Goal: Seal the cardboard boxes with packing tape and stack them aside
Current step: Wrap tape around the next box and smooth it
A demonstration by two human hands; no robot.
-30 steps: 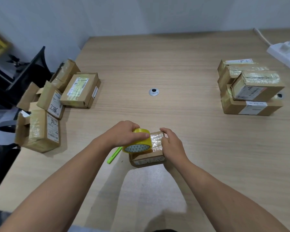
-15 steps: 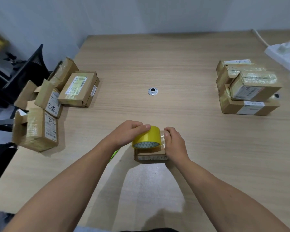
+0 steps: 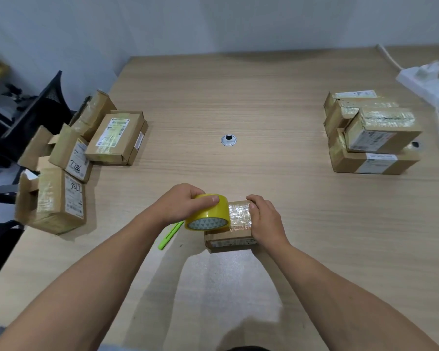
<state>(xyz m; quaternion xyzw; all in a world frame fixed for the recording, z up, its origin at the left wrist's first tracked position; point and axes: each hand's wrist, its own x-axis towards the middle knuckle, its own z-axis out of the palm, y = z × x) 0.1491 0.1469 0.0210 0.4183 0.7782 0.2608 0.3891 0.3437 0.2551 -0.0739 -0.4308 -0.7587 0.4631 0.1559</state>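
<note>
Roughly halfway, by the looks: heap of boxes point(image 3: 117, 138) waiting far left, taped stack point(image 3: 380, 138) far right. Mid-seal on the small box point(image 3: 228, 240) up front, gripped by right hand point(image 3: 266, 219), left hand point(image 3: 180, 206) wrapped round the tape roll point(image 3: 208, 214).

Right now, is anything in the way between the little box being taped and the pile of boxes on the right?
No. Only bare table lies between the small box and the stack of taped boxes. The right hand grips the box on that side.
</note>
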